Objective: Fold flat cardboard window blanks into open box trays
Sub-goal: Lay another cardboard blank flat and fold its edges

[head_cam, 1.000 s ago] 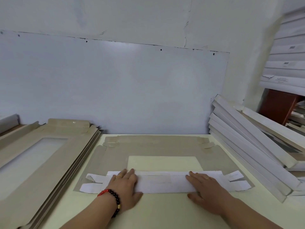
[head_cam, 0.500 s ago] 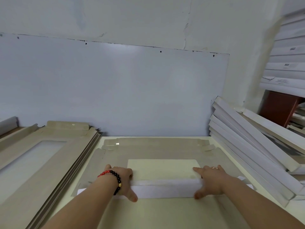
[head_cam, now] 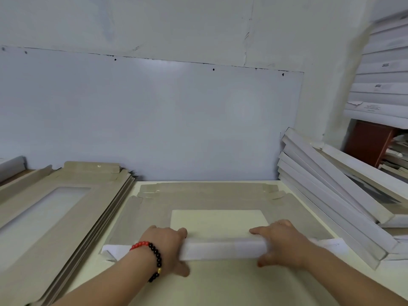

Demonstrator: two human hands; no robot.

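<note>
Two hands, left hand [head_cam: 164, 246] and right hand [head_cam: 280, 244], now grasp the near flap [head_cam: 223, 248] of the blank [head_cam: 209, 196], raised from flat: first wall forming.

My forearms are bare to the edge of the frame, no sleeves showing. A beaded bracelet [head_cam: 152, 257] circles my left wrist: a run of red beads, then glossy black ones, with a single gold bead among the black. A thin ring [head_cam: 280, 222] shows on a finger of my right hand [head_cam: 280, 241].
</note>
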